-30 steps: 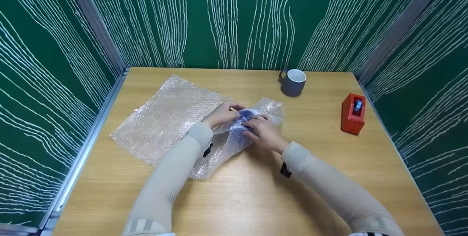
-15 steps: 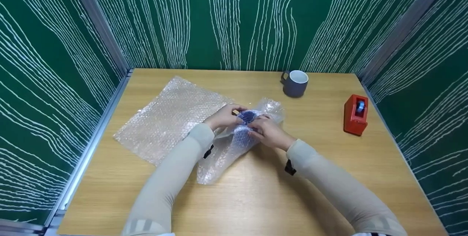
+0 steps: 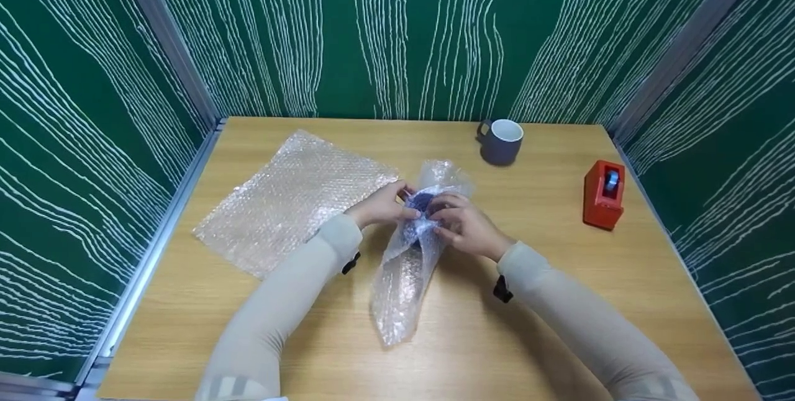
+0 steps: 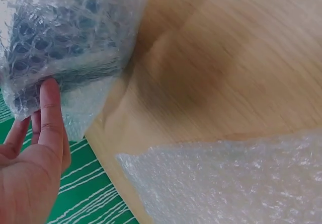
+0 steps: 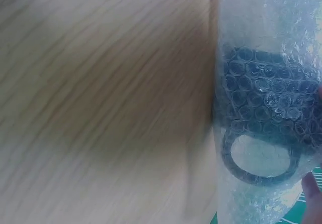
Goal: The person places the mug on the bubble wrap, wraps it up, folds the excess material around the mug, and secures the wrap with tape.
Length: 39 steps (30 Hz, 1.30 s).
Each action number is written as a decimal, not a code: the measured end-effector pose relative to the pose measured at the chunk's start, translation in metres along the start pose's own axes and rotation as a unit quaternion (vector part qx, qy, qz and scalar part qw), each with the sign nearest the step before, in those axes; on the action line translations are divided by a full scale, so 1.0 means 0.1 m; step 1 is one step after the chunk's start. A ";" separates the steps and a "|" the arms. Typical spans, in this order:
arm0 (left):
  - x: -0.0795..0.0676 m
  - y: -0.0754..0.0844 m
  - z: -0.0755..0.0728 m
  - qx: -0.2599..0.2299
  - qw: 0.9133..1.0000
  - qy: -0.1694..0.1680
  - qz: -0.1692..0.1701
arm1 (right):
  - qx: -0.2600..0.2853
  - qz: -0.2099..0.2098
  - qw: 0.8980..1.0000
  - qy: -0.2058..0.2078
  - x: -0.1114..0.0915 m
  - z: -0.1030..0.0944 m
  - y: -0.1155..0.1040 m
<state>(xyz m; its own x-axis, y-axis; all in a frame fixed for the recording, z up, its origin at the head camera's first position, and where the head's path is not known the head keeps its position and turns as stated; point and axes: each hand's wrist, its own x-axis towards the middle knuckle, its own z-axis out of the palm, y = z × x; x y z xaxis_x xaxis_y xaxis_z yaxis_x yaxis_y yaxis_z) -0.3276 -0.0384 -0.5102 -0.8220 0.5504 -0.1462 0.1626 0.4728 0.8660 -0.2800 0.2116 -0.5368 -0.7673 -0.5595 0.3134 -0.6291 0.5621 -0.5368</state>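
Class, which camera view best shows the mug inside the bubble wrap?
The right wrist view: the mug and its looped handle show through the bubble wrap. The head view shows only a dark patch between the left hand and right hand; the left wrist view shows its dark body, without a clear handle.

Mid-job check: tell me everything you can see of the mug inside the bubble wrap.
The mug looks dark blue-grey, with a rounded loop handle showing through the clear bubble wrap. Its rim and material are hard to make out. It is near the middle of the table, right of the flat sheet. The left hand and right hand hold it through the wrap. Whether it stands or lies, I cannot tell.
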 end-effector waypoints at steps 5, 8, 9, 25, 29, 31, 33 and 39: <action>0.01 -0.02 0.05 -0.014 1.000 0.015 0.003 | -0.004 0.012 0.999 0.046 -0.05 -0.02 0.03; 0.02 -0.03 0.09 -0.022 0.999 0.021 0.010 | 0.020 0.018 0.998 0.062 -0.09 -0.03 0.04; 0.02 -0.03 0.10 -0.032 0.999 0.022 0.010 | 0.035 0.021 0.997 0.066 -0.10 -0.04 0.05; 0.07 -0.13 0.17 -0.051 0.998 0.029 0.027 | 0.130 0.241 0.942 0.194 -0.06 0.12 0.04; 0.09 -0.14 0.19 -0.072 0.997 0.027 0.020 | 0.186 0.289 0.919 0.191 -0.05 0.17 0.03; 0.10 -0.15 0.20 -0.091 0.995 0.026 0.023 | 0.216 0.298 0.910 0.192 -0.04 0.19 0.03; 0.11 -0.16 0.21 -0.111 0.993 0.023 0.028 | 0.238 0.302 0.903 0.194 -0.04 0.21 0.03; 0.16 -0.17 0.23 -0.152 0.988 0.012 0.036 | 0.256 0.300 0.897 0.200 -0.05 0.27 0.05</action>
<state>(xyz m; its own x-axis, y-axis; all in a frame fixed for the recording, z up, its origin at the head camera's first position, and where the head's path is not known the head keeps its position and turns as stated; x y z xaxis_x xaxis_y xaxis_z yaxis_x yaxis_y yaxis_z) -0.3305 -0.0219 -0.5389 -0.8276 0.5568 -0.0712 0.0523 0.2028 0.9778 -0.2761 0.2007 -0.5616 -0.9963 0.0706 0.0493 -0.0277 0.2786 -0.9600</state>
